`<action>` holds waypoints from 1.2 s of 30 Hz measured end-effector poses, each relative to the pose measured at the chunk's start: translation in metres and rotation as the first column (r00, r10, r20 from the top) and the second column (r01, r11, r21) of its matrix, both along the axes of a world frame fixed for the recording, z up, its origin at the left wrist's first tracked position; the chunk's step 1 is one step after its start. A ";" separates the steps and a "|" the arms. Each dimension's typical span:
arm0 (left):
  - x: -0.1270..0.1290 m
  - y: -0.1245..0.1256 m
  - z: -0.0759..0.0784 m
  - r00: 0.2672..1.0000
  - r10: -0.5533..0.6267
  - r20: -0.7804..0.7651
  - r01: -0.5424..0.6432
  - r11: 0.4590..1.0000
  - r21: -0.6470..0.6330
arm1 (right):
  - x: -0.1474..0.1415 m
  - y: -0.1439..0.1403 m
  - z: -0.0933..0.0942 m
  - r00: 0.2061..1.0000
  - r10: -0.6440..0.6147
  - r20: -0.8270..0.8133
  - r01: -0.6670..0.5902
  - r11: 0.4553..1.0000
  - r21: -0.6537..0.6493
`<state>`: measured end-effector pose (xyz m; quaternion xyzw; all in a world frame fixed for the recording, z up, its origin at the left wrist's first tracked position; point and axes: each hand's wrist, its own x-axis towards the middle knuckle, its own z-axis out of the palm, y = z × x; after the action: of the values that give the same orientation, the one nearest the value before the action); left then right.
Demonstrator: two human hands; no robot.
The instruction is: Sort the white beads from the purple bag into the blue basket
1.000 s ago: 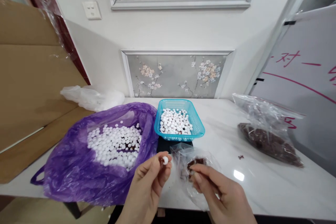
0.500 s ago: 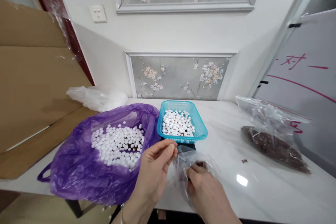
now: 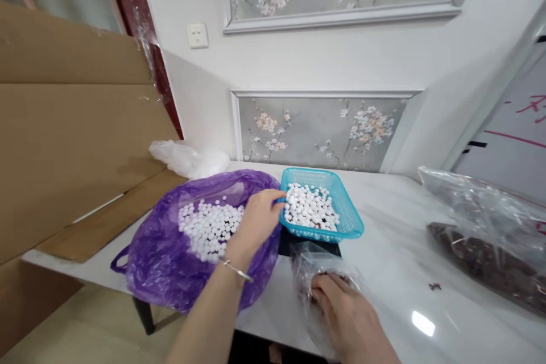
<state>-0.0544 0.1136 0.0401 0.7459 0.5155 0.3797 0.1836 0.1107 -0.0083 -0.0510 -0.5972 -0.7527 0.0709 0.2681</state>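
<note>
My left hand [image 3: 262,216] reaches to the left rim of a turquoise plastic basket [image 3: 352,227]; its thumb and fingers look slightly apart, with nothing visible between them. Small white balls [image 3: 309,205] cover the basket's bottom, a few brown bits showing among them. My right hand [image 3: 341,304] has its curled fingers inside the mouth of a clear plastic bag [image 3: 305,296] holding small brown pieces. Those fingertips are hidden, so what they grip cannot be made out. Left of the basket lies a wide-mouthed purple plastic bag [image 3: 157,273] with many more white balls [image 3: 209,227], partly behind my left forearm.
A larger clear bag of brown pieces [image 3: 486,256] lies at the right. Several loose brown bits [image 3: 435,286] are on the white table [image 3: 392,273]. Under the basket's front edge sits a flat black object [image 3: 288,245]. A cardboard box [image 3: 77,148] and crumpled white plastic [image 3: 191,159] occupy the left.
My left hand has moved from a pinch in front of the basket up to its left rim, the fingers loosening. My right hand remains in the small clear bag. The view has turned left.
</note>
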 end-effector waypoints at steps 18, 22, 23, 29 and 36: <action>-0.083 -0.002 -0.044 0.954 0.072 -0.292 -0.088 0.995 -0.041 | 0.012 -0.016 0.005 0.913 -0.021 -0.407 0.060 0.995 0.082; -0.087 -0.011 -0.034 0.974 0.139 -0.177 -0.146 0.989 -0.026 | 0.010 -0.018 0.006 0.870 -0.070 -0.488 0.112 0.992 0.058; -0.086 -0.015 -0.032 0.979 0.151 -0.138 -0.158 0.987 -0.036 | 0.010 -0.018 0.007 0.864 -0.082 -0.496 0.125 0.991 0.054; -0.059 -0.052 -0.030 0.950 0.058 0.308 0.019 0.970 -0.242 | 0.010 -0.021 0.015 0.781 -0.091 -0.618 0.114 0.993 -0.003; -0.002 -0.097 -0.031 0.714 -0.093 0.694 0.471 0.797 -0.378 | 0.011 -0.030 0.044 0.574 0.091 -0.814 -0.013 0.995 0.103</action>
<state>-0.0566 0.0164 0.0095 0.5607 0.3784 0.4195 0.6054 0.1221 -0.0382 -0.0074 -0.4629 -0.5639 0.3136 0.6078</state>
